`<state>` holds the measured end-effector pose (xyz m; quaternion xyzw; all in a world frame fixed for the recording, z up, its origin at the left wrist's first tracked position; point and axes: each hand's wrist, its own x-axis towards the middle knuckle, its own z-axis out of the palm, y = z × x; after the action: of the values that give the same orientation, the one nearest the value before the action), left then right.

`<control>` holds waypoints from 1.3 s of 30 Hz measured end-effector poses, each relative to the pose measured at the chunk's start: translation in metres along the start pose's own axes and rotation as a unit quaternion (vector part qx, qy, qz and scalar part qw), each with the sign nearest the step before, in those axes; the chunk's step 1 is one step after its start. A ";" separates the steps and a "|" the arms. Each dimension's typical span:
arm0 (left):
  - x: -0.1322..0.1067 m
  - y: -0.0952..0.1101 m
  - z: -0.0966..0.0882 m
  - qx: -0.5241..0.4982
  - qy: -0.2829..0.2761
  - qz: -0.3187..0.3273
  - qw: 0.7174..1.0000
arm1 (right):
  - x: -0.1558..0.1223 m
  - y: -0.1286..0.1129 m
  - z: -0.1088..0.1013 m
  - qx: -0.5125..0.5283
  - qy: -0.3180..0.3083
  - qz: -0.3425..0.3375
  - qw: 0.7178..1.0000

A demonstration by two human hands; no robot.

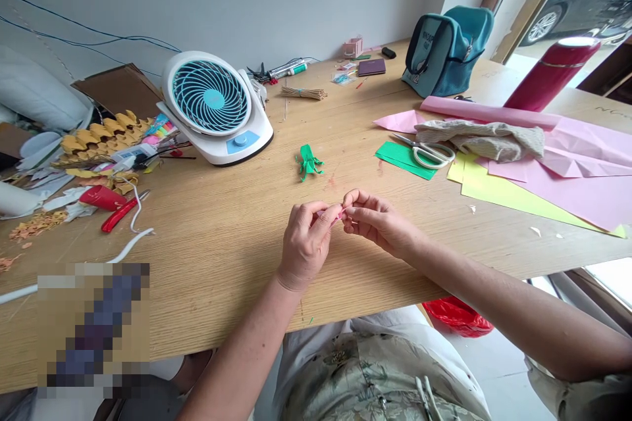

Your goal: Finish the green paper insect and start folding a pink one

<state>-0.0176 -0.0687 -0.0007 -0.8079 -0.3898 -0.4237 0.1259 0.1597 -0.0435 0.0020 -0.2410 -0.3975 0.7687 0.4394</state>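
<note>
Between my two hands is a small piece of pink folded paper (340, 215), mostly covered by the fingers. My left hand (309, 230) pinches it between thumb and fingertips. From the other side, my right hand (375, 220) closes thumb and forefinger on its edge, close against the left fingertips. Just beyond the hands, a green folded-paper figure (309, 162) with thin legs rests on the wooden table (222, 256). To the right of it lie green paper sheets (407, 161), with white-handled scissors (429, 154) on top.
A white and blue fan (214, 105) stands at the back left, beside a heap of paper scraps and red-handled pliers (121, 214). On the right are pink paper (582, 191), yellow paper (513, 194), a crumpled cloth (494, 138), a red thermos (553, 75) and a teal bag (447, 52).
</note>
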 end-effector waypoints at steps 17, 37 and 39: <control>0.000 0.001 0.000 0.024 -0.010 -0.003 1.000 | 0.000 -0.002 0.000 -0.001 0.014 0.006 1.000; -0.001 -0.003 0.001 0.052 -0.041 0.028 0.997 | 0.002 -0.001 -0.005 0.019 0.009 0.039 0.999; -0.001 -0.003 0.001 0.065 -0.042 0.037 0.996 | 0.003 0.000 -0.007 0.028 0.001 0.044 0.999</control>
<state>-0.0199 -0.0672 -0.0025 -0.8287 -0.3916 -0.3583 0.1773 0.1631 -0.0381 -0.0020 -0.2467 -0.3645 0.7976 0.4124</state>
